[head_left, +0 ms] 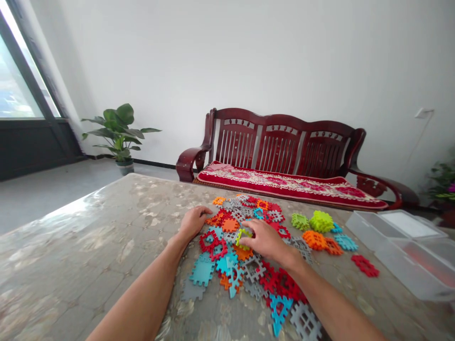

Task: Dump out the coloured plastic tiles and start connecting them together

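Note:
A heap of flat plastic interlocking tiles (249, 246), red, grey, blue and orange, lies on the marbled table (88, 246). My right hand (265, 240) rests on the heap with its fingertips pinched on a lime-green tile (243, 235). My left hand (194, 221) lies at the heap's left edge, fingers curled down onto the orange and red tiles there; whether it grips one is hidden. To the right sit sorted small stacks: lime-green tiles (321, 220), orange tiles (314, 239), blue tiles (345, 242) and red tiles (365, 265).
A clear plastic box (419, 265) with its lid (408, 223) stands at the table's right side. Beyond the table are a dark red wooden bench (284, 151) with a patterned cushion, a potted plant (119, 132) and a window at the left.

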Available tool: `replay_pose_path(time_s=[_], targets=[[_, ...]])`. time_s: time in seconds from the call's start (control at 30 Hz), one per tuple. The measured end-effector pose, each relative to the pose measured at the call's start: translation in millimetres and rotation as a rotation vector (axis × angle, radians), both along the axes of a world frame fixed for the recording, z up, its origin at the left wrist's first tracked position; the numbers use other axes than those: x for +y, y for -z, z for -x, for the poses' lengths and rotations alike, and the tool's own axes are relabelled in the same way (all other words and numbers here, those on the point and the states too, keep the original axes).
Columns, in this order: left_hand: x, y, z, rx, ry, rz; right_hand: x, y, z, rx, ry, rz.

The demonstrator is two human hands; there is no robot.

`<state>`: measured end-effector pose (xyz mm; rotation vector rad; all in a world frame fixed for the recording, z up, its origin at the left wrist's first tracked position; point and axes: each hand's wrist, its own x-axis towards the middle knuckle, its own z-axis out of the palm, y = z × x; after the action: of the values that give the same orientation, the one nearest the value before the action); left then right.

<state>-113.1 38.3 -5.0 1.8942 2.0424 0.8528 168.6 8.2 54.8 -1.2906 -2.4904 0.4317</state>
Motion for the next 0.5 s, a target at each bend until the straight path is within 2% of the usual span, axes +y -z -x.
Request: replay_pose_path(time_s=[0.13, 0.33, 0.5], targets=[[2, 2.3, 2, 0.012, 0.004, 0.001, -15, -4.2, 8, -0.080, -0.068, -0.117], [1, -1.1, 1, 0.018, 0.033, -0.011, -28, 1.7, 19, -0.168, -0.050, -0.206], [4, 2.2, 5, 0.021, 0.028, -0.015, -26, -1.7, 11, -0.109, -0.096, -0.241]])
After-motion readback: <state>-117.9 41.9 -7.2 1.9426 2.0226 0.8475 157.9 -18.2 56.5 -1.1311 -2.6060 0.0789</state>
